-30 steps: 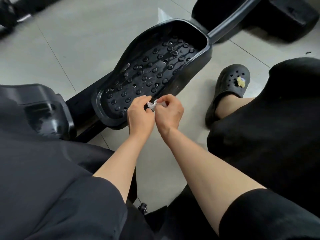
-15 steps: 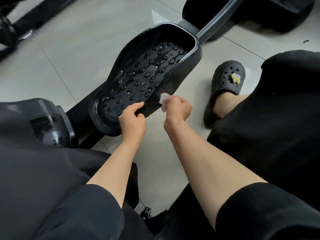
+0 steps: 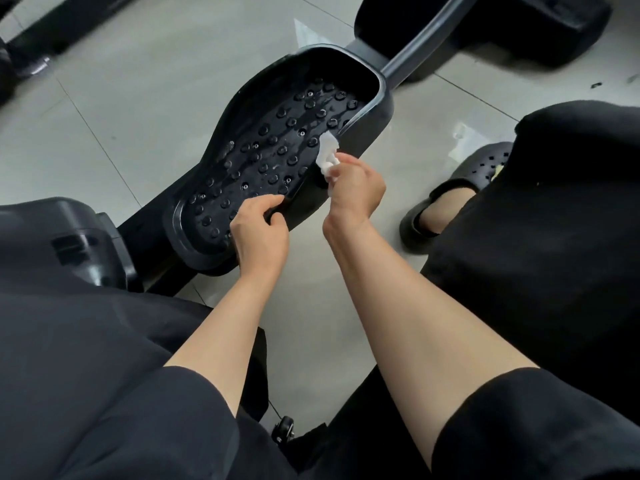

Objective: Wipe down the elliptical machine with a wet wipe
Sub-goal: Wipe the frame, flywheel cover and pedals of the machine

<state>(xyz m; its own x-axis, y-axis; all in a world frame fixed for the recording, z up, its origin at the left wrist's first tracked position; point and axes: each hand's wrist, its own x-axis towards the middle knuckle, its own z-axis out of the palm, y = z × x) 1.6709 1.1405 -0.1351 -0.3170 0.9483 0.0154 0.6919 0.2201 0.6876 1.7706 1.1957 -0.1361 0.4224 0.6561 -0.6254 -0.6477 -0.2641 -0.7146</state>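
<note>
Head view, looking down past both forearms. Elliptical pedal (image 3: 277, 161) lies diagonally on the tiled floor (image 3: 121, 81), toe end far right, heel end near left. Studded tread shows wet streaks across its middle.

Left hand (image 3: 259, 233) grips the pedal's near rim, fingers over the edge, thumb outside. It seems to steady the pedal.

Right hand (image 3: 356, 188) pinches a crumpled white wet wipe (image 3: 327, 155), held at the right rim about mid-length. Most of the wad sticks out above the fingers; only its lower part is held. Whether the wipe touches the rim cannot be told for sure.

Black clog (image 3: 450, 195) on a foot sits well right of the pedal. A second dark machine base (image 3: 502, 26) lies at the far right.

Risks, as judged:
- Wipe is held by little material; a stud could snag it and pull it free.
- Pedal may swing on its arm if the left hand's hold loosens.
- Bunched wipe skims stud tops and misses the gaps between.
</note>
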